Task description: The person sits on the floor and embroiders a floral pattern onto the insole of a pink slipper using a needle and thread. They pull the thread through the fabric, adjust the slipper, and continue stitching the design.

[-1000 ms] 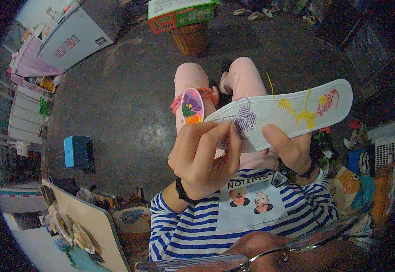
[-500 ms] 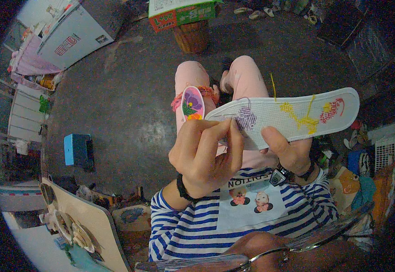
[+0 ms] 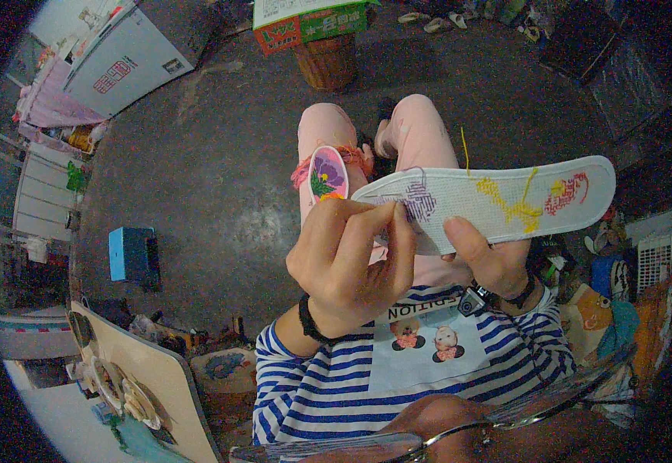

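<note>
2 hands [image 3: 345,258] touch wht insole [image 3: 459,202], long axis sideways, rounded end R.

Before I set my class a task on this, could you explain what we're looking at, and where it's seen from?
There is no machine here, just a person's bare hands. The view comes from a wide fisheye camera worn on the head, looking down, so straight edges bend. The right hand holds a white insole-shaped piece stitched in purple, yellow and red. The left hand has its fingers pinched by the purple stitches; I cannot make out a needle. A flowered piece shows over the left leg. On the floor stands a blue box-like object.
</note>
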The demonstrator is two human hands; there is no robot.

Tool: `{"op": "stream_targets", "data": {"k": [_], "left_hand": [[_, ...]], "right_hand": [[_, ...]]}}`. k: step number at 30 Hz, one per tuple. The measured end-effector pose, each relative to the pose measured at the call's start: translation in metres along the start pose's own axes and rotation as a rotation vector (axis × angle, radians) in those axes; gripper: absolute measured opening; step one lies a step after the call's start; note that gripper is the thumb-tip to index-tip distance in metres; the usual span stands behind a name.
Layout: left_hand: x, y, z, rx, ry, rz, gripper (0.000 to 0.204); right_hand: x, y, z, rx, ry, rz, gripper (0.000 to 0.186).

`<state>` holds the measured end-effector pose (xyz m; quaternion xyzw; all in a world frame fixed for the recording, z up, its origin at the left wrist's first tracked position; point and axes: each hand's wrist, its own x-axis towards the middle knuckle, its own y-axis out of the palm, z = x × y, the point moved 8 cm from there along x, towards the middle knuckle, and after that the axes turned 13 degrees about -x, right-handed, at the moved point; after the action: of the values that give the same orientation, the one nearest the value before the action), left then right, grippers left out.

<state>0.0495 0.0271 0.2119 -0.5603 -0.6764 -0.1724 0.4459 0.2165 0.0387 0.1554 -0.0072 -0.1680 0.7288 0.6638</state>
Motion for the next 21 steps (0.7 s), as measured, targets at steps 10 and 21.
{"op": "stream_targets", "data": {"k": [10, 21], "left_hand": [[0.002, -0.002, 0.002, -0.033, -0.005, 0.000, 0.017], [-0.001, -0.003, 0.001, -0.033, 0.000, 0.001, 0.016]], "right_hand": [[-0.001, 0.003, 0.005, -0.008, -0.030, 0.057, 0.038], [-0.003, 0.006, 0.009, -0.068, -0.089, 0.080, 0.038]]}}
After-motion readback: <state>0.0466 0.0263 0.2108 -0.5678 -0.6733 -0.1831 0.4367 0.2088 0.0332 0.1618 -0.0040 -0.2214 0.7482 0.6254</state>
